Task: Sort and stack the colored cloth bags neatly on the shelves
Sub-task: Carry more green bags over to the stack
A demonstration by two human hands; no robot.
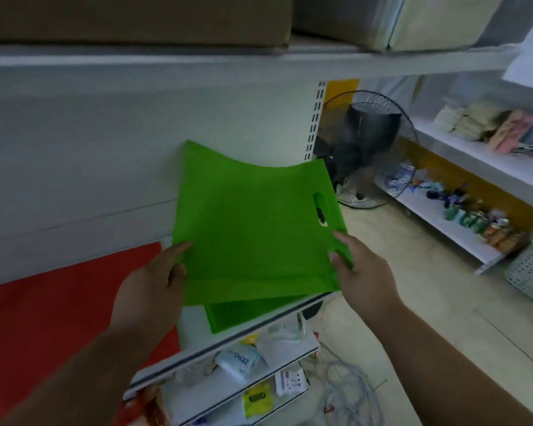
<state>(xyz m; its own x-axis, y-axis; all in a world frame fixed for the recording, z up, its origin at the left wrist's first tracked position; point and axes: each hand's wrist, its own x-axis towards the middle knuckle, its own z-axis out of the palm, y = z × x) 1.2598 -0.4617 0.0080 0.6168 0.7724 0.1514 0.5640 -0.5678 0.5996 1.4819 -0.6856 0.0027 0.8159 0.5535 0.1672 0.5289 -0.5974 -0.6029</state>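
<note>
Both hands hold a green bag [253, 229] just above the shelf [228, 345], flat and nearly level, its far edge sagging a little in the middle and reaching towards the white back panel [90, 155]. The left hand [154, 278] grips the bag's near left corner, thumb on top along the edge and the fingers curled underneath. The right hand [356, 269] pinches the near right corner, thumb and a fingertip showing on the top face, just below the oval handle cut-out [320, 208]. Under the held bag lies a second green bag [246, 315] flat on the shelf, its near edge sticking out below the first and close to the shelf's front lip. To the left, a red bag [59, 315] lies flat on the same shelf, partly hidden by the left forearm; whether it is one bag or a stack I cannot tell. On the lower shelves [228, 395] sit small packets, one white and blue with lettering [237, 362] and one yellow [257, 399]. A tangle of pale cable [348, 385] lies on the floor beside them. Further back a black standing fan [370, 142] stands on the floor in the corner. Along the right wall, another set of white shelves [462, 235] carries small colourful goods below and folded cloth items [486, 124] above. A brown box [136, 20] rests on the top shelf overhead.
</note>
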